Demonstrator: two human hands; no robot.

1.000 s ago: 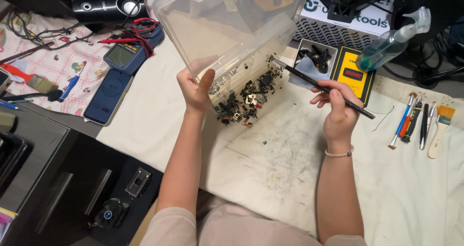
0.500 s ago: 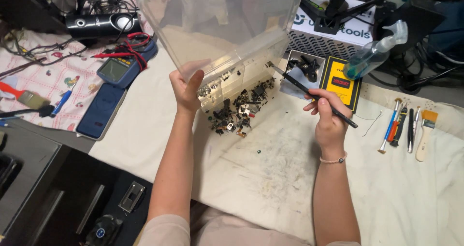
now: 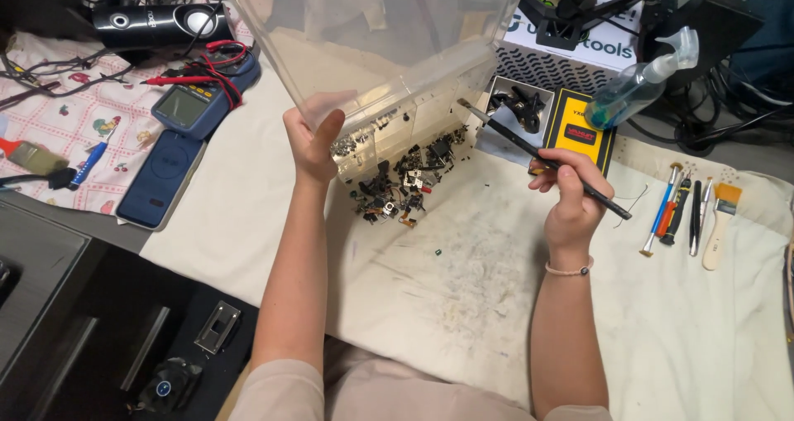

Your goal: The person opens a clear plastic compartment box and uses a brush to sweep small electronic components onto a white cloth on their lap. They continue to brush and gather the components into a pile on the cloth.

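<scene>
- The clear plastic box [image 3: 389, 49] is large, see-through and tilted up on its near edge, its open mouth facing away from the camera; its lower rim rests on the table [image 3: 248, 214], which is covered with a pale, smudged cloth.
- A heap of small dark parts [image 3: 405, 177] spills from under the box's near edge onto the cloth, black pieces mixed with a few light and red ones; 1 stray bit lies apart, nearer the person.
- The thin black tool [image 3: 538, 155] is a long slim rod, slanting from the box's right edge down to the right.
- To the left lie a blue multimeter [image 3: 194, 105] with red leads and a dark blue flat case [image 3: 157, 179]; beyond them a black cylindrical speaker [image 3: 157, 24].
- To the right of the box stand a yellow and black device [image 3: 579, 131] and a spray bottle [image 3: 641, 86] lying tilted; further right a row of screwdrivers [image 3: 674, 206] and a small brush [image 3: 718, 222].
- The box's tilted wall hides much of what lies behind it.
- The left hand [image 3: 314, 140] is clamped on the box's near left edge, thumb over the rim, holding it tipped, just left of the heap.
- The right hand [image 3: 571, 193] is closed around the tool like a pen, well to the right of the heap; the tool's far tip reaches the box's right edge.
- The 2 hands are well apart, the heap between them.
</scene>
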